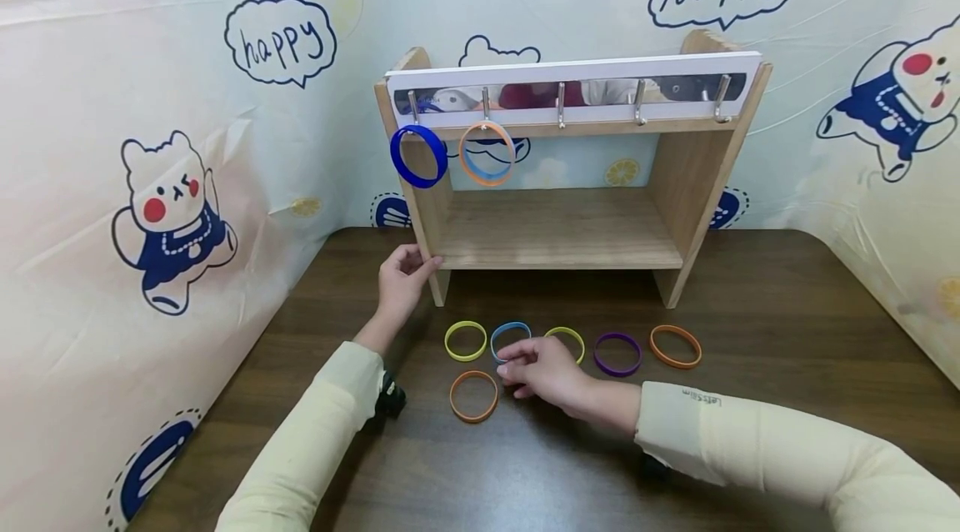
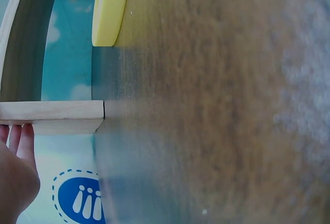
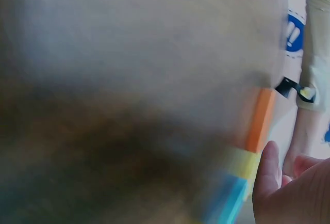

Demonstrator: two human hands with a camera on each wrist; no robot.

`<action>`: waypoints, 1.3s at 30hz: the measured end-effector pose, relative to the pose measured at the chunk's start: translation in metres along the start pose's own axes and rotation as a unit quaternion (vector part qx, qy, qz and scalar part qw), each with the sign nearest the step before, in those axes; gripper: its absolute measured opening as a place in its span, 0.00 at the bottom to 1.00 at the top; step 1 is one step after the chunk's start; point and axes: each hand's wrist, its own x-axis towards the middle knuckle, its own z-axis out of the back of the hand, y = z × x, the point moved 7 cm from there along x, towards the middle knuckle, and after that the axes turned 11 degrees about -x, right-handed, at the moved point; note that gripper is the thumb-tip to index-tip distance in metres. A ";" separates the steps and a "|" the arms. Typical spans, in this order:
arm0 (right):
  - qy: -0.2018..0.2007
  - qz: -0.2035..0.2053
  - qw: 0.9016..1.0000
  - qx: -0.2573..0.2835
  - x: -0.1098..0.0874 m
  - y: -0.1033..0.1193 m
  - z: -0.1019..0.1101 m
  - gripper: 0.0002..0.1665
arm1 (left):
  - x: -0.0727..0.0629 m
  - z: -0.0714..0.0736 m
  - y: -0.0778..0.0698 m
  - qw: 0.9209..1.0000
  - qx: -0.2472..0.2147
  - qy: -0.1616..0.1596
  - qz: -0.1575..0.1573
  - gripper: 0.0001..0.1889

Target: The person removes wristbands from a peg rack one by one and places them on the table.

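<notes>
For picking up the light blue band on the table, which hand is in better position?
Probably the right hand: it is very close to the light blue band. The left hand is farther away, touching the shelf.

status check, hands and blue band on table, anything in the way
Left hand grips wooden rack. Right hand over light-blue band, partly hiding it. Nothing else seen blocking it.

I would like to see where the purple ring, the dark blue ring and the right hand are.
Purple ring (image 1: 618, 373): head view, near side of its band.
Dark blue ring (image 1: 422, 183): head view, bottom of its band.
Right hand (image 1: 547, 371): head view, its middle.
</notes>
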 end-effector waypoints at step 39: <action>-0.222 0.232 0.940 0.118 0.029 0.161 0.104 0.20 | 0.012 0.009 0.038 0.999 0.015 -0.020 0.023 0.19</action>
